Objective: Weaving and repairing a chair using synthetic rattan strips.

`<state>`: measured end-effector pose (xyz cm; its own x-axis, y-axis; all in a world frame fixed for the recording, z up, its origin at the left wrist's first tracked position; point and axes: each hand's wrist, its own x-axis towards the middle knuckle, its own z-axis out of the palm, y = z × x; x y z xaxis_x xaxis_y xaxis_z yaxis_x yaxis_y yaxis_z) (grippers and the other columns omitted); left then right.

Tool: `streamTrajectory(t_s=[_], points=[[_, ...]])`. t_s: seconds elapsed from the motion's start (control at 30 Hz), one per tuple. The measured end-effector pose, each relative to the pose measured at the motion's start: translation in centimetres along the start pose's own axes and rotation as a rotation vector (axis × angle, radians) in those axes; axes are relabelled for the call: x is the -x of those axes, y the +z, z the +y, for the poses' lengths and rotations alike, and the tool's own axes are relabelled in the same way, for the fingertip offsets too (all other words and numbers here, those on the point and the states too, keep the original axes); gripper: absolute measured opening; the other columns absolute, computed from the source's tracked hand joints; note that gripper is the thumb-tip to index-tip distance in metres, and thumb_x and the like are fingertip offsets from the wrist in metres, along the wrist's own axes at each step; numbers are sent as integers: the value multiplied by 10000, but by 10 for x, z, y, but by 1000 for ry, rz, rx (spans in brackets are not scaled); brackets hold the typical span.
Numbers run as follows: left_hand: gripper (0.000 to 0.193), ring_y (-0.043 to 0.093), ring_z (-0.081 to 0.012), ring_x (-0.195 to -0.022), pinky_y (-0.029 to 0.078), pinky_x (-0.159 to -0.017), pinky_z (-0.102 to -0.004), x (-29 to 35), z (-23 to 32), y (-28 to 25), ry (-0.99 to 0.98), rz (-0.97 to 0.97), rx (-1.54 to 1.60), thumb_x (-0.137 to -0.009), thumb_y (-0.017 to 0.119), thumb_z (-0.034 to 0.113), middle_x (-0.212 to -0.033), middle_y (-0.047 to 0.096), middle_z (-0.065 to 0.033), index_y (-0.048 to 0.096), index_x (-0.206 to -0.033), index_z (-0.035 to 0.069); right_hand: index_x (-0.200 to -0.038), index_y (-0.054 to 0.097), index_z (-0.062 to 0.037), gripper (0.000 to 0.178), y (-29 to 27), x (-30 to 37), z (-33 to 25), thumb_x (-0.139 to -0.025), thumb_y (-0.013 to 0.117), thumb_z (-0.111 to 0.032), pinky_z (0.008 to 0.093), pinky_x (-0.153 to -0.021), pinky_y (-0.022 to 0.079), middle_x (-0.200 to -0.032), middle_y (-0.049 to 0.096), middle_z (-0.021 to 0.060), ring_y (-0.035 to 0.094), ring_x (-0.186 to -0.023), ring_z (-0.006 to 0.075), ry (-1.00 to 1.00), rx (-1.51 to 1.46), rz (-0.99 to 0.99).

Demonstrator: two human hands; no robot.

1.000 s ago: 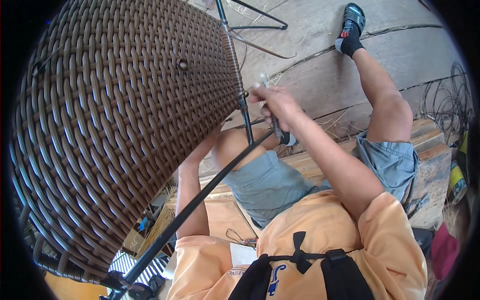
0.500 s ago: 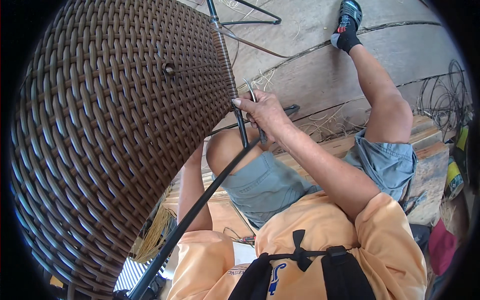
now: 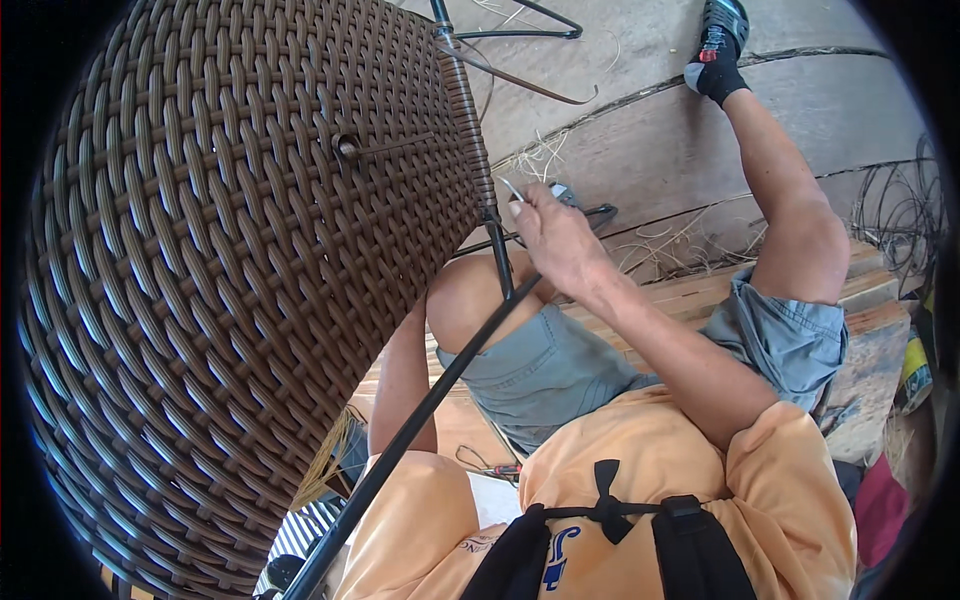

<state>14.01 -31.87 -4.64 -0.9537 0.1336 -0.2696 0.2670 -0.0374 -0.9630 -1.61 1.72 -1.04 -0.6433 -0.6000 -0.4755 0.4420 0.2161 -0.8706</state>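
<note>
A large brown woven wicker panel (image 3: 250, 270) fills the left side. Its right edge is a dark metal tube (image 3: 464, 110), wrapped in brown strip down to a bare black part. My right hand (image 3: 562, 238) is closed around a tool with a curved, pointed metal tip (image 3: 511, 188), just right of where the wrapping ends. The fingers cover most of the tool, and there is a gap between hand and tube. My left forearm (image 3: 405, 370) goes up behind the panel, which hides the left hand. A loose brown strip (image 3: 525, 88) sticks out from the tube's upper part.
A black frame bar (image 3: 420, 415) runs diagonally in front of my left arm. Thin pale strands (image 3: 540, 155) lie on the floor beyond my hand. Coiled dark strips (image 3: 900, 215) are at the far right, beside the wooden planks (image 3: 865, 345). A brown strip end pokes through the weave.
My right hand has pulled back from the tube, where its thumb rested, and turned over, with the tool at another angle. The whole view has shifted slightly, and the panel appears further right.
</note>
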Motion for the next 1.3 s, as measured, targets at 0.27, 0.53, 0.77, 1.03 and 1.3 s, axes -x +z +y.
streamTrajectory(t_s=[0.27, 0.53, 0.77, 1.03, 1.3], points=[[503, 293, -364, -1306, 228, -1065, -546, -5, 8, 3, -91, -217, 307, -927, 411, 275, -1422, 320, -165, 345, -1394, 96, -1102, 496, 1, 318, 8, -3, -3, -943, 394, -256, 470, -774, 434, -861, 594, 293, 566, -888, 458, -128, -137, 124], [516, 251, -374, -1327, 208, -1072, -545, -2, -10, 5, -148, -496, 865, -929, 417, 271, -1440, 285, -168, 324, -1404, 93, -1106, 495, -2, 314, 17, -2, -2, -948, 393, -253, 459, -762, 443, -852, 593, 285, 564, -884, 458, -162, -160, 124], [509, 277, -376, -1315, 221, -1070, -536, -3, 3, 0, -173, -239, 500, -927, 427, 275, -1422, 311, -174, 342, -1390, 84, -1126, 531, -7, 309, 5, -6, 6, -952, 409, -231, 352, -648, 439, -647, 512, 146, 494, -620, 226, -187, -165, 104], [497, 303, -371, -1301, 244, -1065, -514, -5, 5, 1, -227, -191, 552, -923, 453, 272, -1402, 340, -175, 366, -1372, 77, -1076, 545, 19, 311, 2, 0, 9, -939, 401, -220, 419, -762, 461, -850, 605, 268, 587, -857, 427, -239, -120, 78], [517, 294, -344, -1315, 241, -1075, -498, -8, -9, 2, -505, -656, 1552, -932, 444, 293, -1428, 307, -153, 329, -1400, 106, -1063, 552, 12, 309, -7, -14, 8, -933, 404, -226, 451, -805, 443, -917, 593, 288, 557, -927, 437, -228, 4, 91]])
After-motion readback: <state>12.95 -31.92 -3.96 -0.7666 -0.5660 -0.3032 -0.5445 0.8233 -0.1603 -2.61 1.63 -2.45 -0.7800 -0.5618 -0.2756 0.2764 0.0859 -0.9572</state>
